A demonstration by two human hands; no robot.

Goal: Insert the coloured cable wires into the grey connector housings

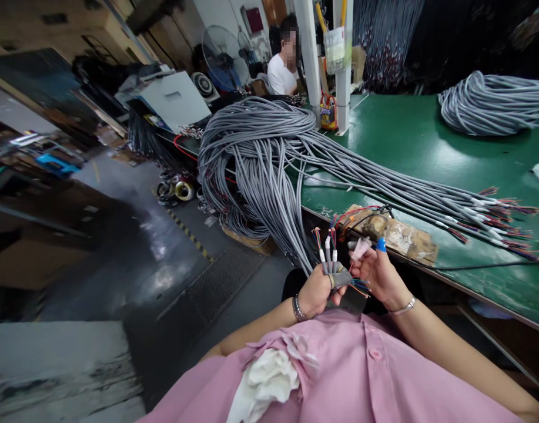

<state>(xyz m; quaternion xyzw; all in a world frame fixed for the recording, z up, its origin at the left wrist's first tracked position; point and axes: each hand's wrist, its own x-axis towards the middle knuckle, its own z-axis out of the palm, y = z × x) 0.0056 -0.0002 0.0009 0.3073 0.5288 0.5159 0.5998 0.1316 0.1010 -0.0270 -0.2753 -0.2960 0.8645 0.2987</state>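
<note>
Several grey cables [269,194] drape off the green table's left end and run down to my left hand [318,289]. That hand is closed round their ends, with white sleeves and coloured wires sticking up above the fingers. Tape or a wrap covers part of the thumb and fingers there. My right hand [377,273], just right of it, pinches a small pinkish-white piece [361,249] between thumb and fingers; a blue cover [381,244] is on one fingertip. Loose coloured wires [361,286] show between the hands.
A wooden block [390,234] with red and black leads lies at the edge of the green table [397,126]. Stripped cable ends [494,226] spread to the right. A coiled bundle [489,106] lies farther back. A person [281,70] sits beyond the post.
</note>
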